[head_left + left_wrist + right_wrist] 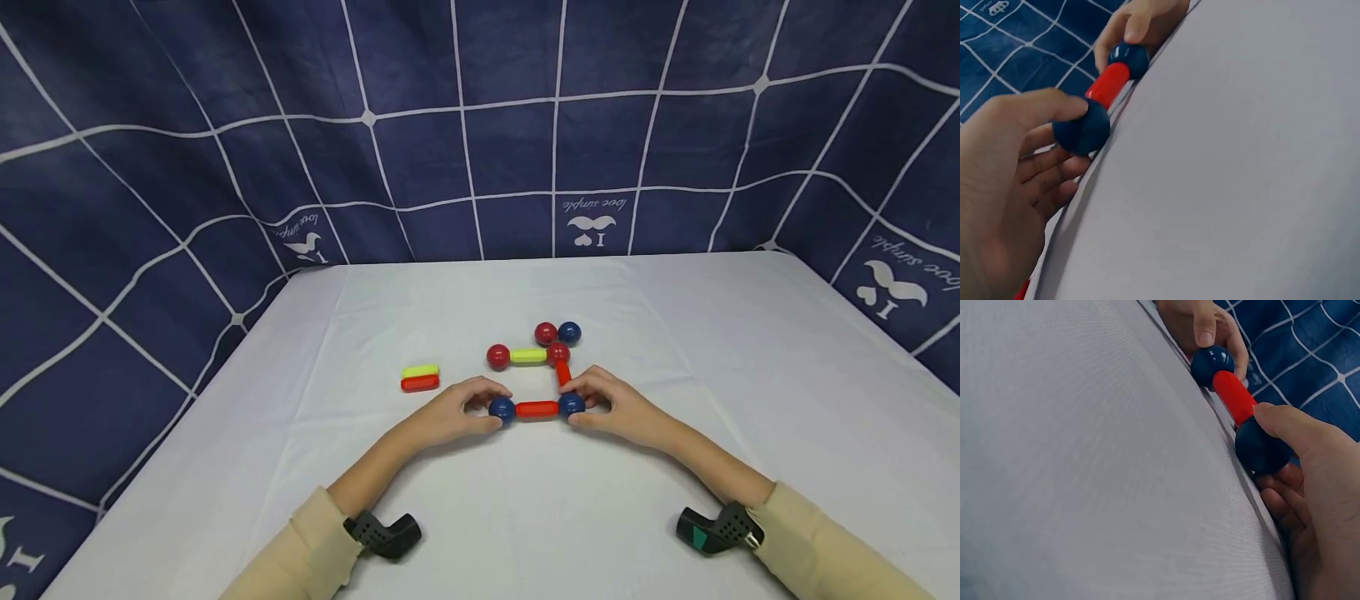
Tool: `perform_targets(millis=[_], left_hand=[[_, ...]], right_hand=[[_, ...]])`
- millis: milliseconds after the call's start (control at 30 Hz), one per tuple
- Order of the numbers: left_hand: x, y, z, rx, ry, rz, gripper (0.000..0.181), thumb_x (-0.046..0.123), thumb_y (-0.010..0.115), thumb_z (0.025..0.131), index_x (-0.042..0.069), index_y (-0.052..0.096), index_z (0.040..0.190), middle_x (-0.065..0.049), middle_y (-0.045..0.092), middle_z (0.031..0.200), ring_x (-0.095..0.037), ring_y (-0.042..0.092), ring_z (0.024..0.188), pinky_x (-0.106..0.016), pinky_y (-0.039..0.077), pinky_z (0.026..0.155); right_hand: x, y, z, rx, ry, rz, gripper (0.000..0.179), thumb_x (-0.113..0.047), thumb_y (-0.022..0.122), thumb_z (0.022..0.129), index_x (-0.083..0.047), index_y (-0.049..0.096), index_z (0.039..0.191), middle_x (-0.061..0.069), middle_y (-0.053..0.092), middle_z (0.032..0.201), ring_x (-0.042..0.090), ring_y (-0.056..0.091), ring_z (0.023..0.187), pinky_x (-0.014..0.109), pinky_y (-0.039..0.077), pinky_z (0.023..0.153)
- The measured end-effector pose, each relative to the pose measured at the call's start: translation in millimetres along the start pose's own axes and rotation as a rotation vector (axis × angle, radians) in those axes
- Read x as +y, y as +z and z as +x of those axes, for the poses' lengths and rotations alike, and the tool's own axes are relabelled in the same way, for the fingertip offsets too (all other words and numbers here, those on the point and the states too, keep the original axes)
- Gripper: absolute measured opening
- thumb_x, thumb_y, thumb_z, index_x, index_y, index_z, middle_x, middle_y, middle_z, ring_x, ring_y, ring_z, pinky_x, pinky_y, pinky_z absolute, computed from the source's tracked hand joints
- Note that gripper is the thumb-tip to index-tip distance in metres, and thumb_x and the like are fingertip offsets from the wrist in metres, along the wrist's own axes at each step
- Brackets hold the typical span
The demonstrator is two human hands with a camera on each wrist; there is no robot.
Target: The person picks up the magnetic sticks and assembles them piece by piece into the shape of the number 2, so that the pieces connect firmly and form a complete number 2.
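A short red rod (537, 409) lies between two blue balls, touching both. My left hand (459, 410) pinches the left blue ball (502, 409) between thumb and fingers. Around the right blue ball (572, 405) curl the thumb and fingers of my right hand (622, 406). From that ball a second red rod (562, 372) runs back to a red ball (558, 353). A yellow-green rod (528, 356) joins this red ball to another red ball (498, 357) on its left. Both wrist views show the thumbs against the blue balls.
Behind the linked pieces sit a loose red ball (545, 334) and a blue ball (569, 333). To the left lie a yellow-green rod (420, 371) and a red rod (420, 383), side by side. A white cloth (570, 517) covers the table; a navy checked curtain (420, 158) hangs around it.
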State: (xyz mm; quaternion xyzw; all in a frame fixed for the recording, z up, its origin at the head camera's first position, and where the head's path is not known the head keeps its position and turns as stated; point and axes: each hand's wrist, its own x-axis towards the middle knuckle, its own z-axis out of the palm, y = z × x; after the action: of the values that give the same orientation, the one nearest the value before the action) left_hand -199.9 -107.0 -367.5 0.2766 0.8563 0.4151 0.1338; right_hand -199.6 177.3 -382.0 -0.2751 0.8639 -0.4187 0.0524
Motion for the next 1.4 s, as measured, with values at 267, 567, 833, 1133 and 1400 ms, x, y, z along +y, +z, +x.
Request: perform_targets(millis=[267,567,833,1133,1400], left_hand=[[-12.2,-27.5,-1.6,0.202,0.027,0.054,0.031,0.023,0.061,0.086,0.014,0.060,0.115,-0.003,0.061,0.099,-0.014,0.053,0.084,-0.025,0.045,0.075],[-29.5,-72.2,-9.3,0.306,-0.090,0.246,0.024,0.021,0.059,0.087,0.009,0.065,0.106,-0.005,0.062,0.096,-0.018,0.054,0.088,-0.030,0.043,0.077],[-46.4,-84.2,-16.0,0.231,-0.233,0.227,0.029,0.025,0.056,0.089,0.006,0.064,0.110,-0.010,0.061,0.107,-0.023,0.053,0.096,-0.037,0.043,0.086],[-52.9,-83.3,-12.7,0.265,-0.255,0.190,0.030,0.028,0.061,0.086,0.005,0.067,0.105,-0.009,0.063,0.099,-0.021,0.054,0.094,-0.037,0.042,0.087],[-43.0,-79.5,-11.8,0.387,-0.255,0.198,0.029,0.030,0.067,0.081,0.007,0.068,0.099,-0.008,0.062,0.096,-0.020,0.048,0.084,-0.027,0.039,0.067]], right_hand=[[-1.8,-0.2,-0.6,-0.016,-0.017,0.014,0.034,-0.024,0.066,0.082,-0.013,0.059,0.114,0.002,0.051,0.103,0.009,0.051,0.091,0.017,0.046,0.082],[-0.4,-0.2,-0.6,-0.006,-0.021,0.007,0.034,-0.024,0.066,0.082,-0.013,0.059,0.114,0.001,0.051,0.102,0.008,0.051,0.090,0.018,0.046,0.081],[-2.2,-0.8,0.0,-0.002,-0.020,0.004,0.035,-0.024,0.067,0.082,-0.013,0.059,0.114,0.000,0.051,0.102,0.008,0.050,0.090,0.018,0.045,0.082],[0.8,-1.1,1.2,-0.001,-0.025,0.011,0.034,-0.023,0.067,0.082,-0.013,0.059,0.114,0.001,0.051,0.102,0.008,0.050,0.090,0.018,0.045,0.082],[1.4,0.4,0.4,-0.011,-0.009,0.016,0.032,-0.022,0.065,0.083,-0.013,0.059,0.113,0.002,0.051,0.102,0.008,0.049,0.090,0.017,0.046,0.079]])
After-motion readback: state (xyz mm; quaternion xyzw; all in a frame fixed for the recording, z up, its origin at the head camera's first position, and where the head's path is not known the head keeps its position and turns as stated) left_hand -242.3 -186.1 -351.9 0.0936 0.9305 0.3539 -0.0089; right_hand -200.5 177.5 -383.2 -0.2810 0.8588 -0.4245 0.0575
